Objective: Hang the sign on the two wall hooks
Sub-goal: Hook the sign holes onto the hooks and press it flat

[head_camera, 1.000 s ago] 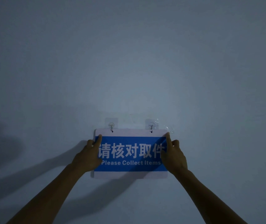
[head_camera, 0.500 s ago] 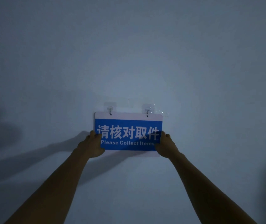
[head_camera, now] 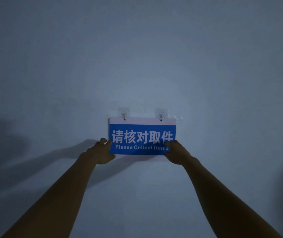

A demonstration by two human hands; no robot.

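A blue and white sign (head_camera: 141,133) reading "Please Collect Items" lies flat against the wall, level. Its two top holes sit on the left hook (head_camera: 124,115) and the right hook (head_camera: 161,115), both clear adhesive hooks. My left hand (head_camera: 101,152) grips the sign's lower left corner, thumb on the front. My right hand (head_camera: 176,152) grips the lower right corner the same way. The sign's bottom white strip is partly hidden behind my hands.
The plain pale wall (head_camera: 140,57) fills the view in dim light. A scrap of clear film (head_camera: 177,117) sticks out beside the right hook. Shadows of my arms fall on the wall to the left.
Both hands slid down from the sign's upper sides to its lower corners. The sign stays on the two hooks. The view pulled back a little.
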